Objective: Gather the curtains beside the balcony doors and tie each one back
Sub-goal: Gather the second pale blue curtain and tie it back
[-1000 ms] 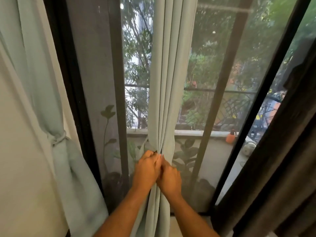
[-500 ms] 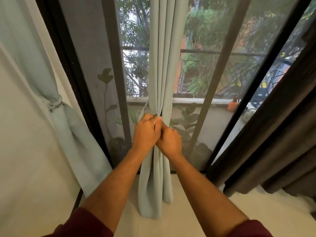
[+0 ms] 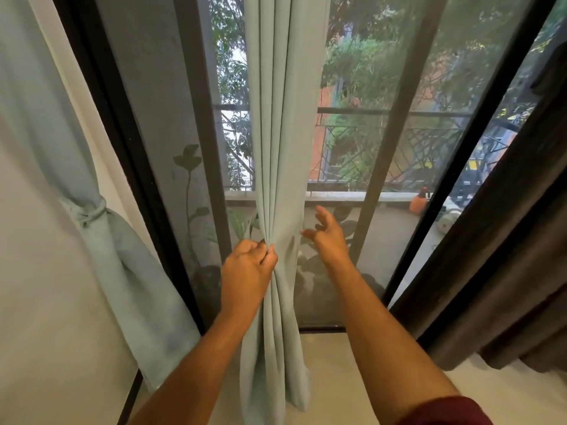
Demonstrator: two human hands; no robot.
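A pale green curtain hangs in gathered folds in front of the balcony doors, down to the floor. My left hand grips the bunched folds at about waist height. My right hand is off the cloth, just right of the curtain, fingers spread and relaxed, holding nothing. At the far left a second pale green curtain hangs against the wall, tied back with a knotted band.
A dark grey curtain hangs at the right and pools on the pale floor. Black door frames stand left and right of the gathered curtain. Outside are potted plants, a railing and an orange bottle.
My right hand has let go of the curtain and moved right and up, fingers spread. My left hand keeps its grip on the folds. The view has tilted down.
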